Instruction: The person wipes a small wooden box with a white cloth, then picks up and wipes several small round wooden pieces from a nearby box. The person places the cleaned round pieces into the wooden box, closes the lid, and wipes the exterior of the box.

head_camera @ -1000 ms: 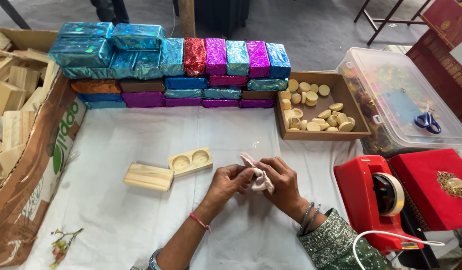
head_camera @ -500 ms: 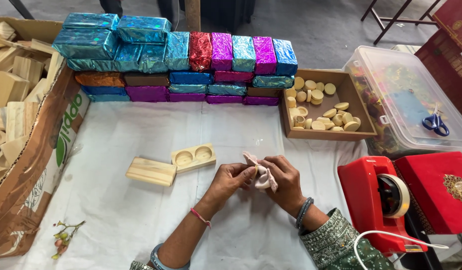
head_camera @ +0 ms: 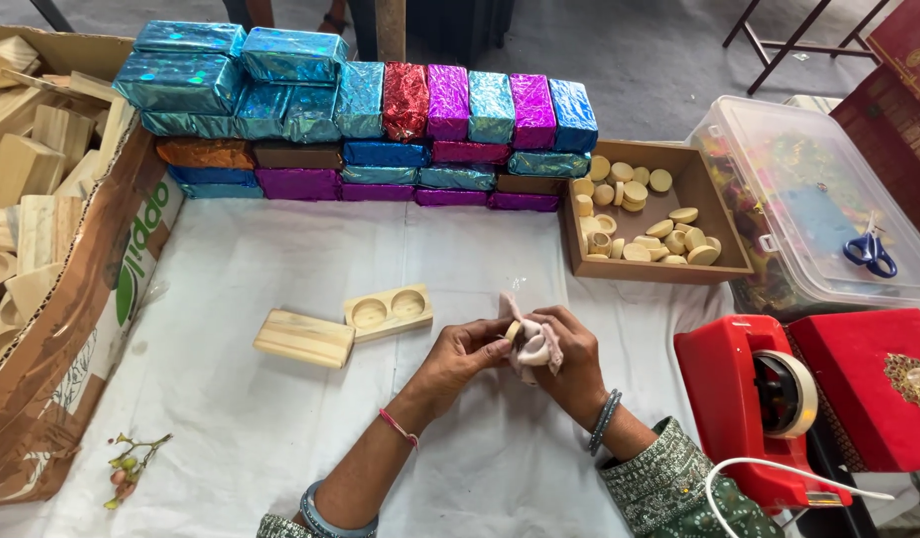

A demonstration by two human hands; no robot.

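A small round disc sits pinched between my hands, above the white cloth near the table's middle. My left hand grips the disc with thumb and fingertips. My right hand closes narrowly around a pink rag wrapped against it. Just to the left lie a two-holed block and a plain block, touching. A tray of discs stands farther right, a red tape dispenser near my right wrist.
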